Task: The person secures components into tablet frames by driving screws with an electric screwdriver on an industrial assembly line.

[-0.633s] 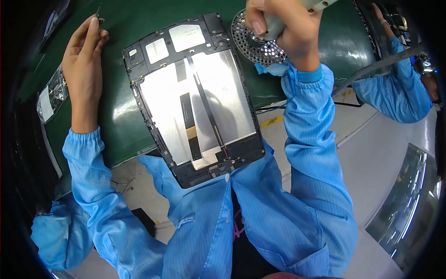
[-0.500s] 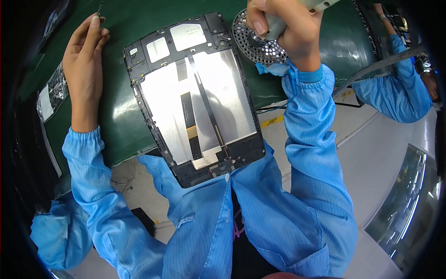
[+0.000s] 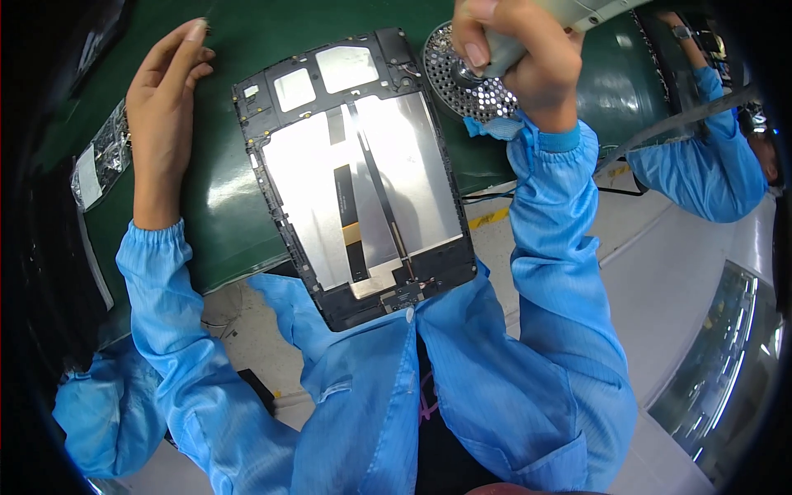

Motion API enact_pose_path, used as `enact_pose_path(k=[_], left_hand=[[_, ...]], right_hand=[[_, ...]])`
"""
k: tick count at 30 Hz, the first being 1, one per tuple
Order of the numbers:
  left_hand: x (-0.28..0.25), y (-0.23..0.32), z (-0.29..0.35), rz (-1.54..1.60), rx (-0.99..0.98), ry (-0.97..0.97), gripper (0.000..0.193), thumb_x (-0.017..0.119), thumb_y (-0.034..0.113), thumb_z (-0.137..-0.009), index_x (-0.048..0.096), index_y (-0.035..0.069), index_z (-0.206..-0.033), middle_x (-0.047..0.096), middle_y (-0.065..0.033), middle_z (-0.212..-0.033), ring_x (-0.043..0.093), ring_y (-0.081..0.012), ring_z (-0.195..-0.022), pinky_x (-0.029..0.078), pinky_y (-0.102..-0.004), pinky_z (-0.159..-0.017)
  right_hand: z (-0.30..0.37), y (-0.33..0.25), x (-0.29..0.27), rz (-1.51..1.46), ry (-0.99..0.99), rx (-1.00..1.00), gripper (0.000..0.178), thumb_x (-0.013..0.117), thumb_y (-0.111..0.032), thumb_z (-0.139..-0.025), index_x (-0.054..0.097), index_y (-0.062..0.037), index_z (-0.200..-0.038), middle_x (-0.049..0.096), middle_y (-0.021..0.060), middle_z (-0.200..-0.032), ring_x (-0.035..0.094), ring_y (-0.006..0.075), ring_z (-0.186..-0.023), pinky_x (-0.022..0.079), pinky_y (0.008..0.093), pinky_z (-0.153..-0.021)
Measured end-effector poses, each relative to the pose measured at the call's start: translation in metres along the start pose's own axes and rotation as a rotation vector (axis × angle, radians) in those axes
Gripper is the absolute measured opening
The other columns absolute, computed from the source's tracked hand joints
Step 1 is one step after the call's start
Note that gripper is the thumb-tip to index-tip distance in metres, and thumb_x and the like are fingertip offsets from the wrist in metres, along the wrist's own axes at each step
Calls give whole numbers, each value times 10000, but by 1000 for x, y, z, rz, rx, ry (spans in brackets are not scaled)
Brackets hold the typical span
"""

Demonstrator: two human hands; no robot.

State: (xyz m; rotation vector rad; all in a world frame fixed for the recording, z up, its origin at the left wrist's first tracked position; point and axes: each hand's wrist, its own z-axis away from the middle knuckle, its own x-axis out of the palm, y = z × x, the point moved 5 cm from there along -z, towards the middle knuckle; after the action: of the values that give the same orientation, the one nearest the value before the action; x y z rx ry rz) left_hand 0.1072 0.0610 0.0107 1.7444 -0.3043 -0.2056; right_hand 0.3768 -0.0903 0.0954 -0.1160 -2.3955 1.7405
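One glossy green table (image 3: pixel 223 165) occupies the far part of the scene; pale floor (image 3: pixel 256 340) and a yellow strip (image 3: pixel 491 217) show beyond its near edge. A clear packet (image 3: pixel 103 165) lies at left; at right, a co-worker (image 3: pixel 689 177) in blue sleeves is partly visible. An opened tablet-like device (image 3: pixel 359 177) lies between the two hands, touched by neither, its near end reaching past the table's edge above the blue-clad lap (image 3: pixel 363 396). Left hand (image 3: pixel 171 87), left of the device's far end: thumb and index finger nearly meet, with a dark speck (image 3: pixel 208 30) at the tips, too small to identify. Right hand (image 3: pixel 536 62), to its far right: fingers curl closed around a pale tool (image 3: pixel 598 11), its nose over a perforated metal disc (image 3: pixel 488 103); whether they touch cannot be told. The device shows a black frame, two pale far windows (image 3: pixel 346 68), bright silver panels (image 3: pixel 305 206), a lengthwise dark ribbon (image 3: pixel 384 190) and a small near circuit board (image 3: pixel 404 297).
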Motion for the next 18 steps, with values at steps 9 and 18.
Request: enact_pose_path(k=[9, 18], left_hand=[[3, 16, 7, -266, -87, -425, 289, 727, 267, -900, 737, 39, -1077, 684, -20, -892, 586, -96, -783, 457, -221, -722], [8, 19, 20, -313, 24, -455, 255, 722, 242, -901, 755, 12, -1006, 720, -56, -891, 639, -117, -793, 489, -240, -707]], right_hand=[[-31, -37, 63, 119, 10, -99, 390, 521, -83, -789, 587, 120, -1115, 675, 193, -911, 504, 127, -449, 445, 256, -435], [-69, -4, 137, -14, -105, -163, 218, 588, -87, -859, 647, 75, -992, 685, 133, -833, 570, 120, -489, 447, 265, -418]])
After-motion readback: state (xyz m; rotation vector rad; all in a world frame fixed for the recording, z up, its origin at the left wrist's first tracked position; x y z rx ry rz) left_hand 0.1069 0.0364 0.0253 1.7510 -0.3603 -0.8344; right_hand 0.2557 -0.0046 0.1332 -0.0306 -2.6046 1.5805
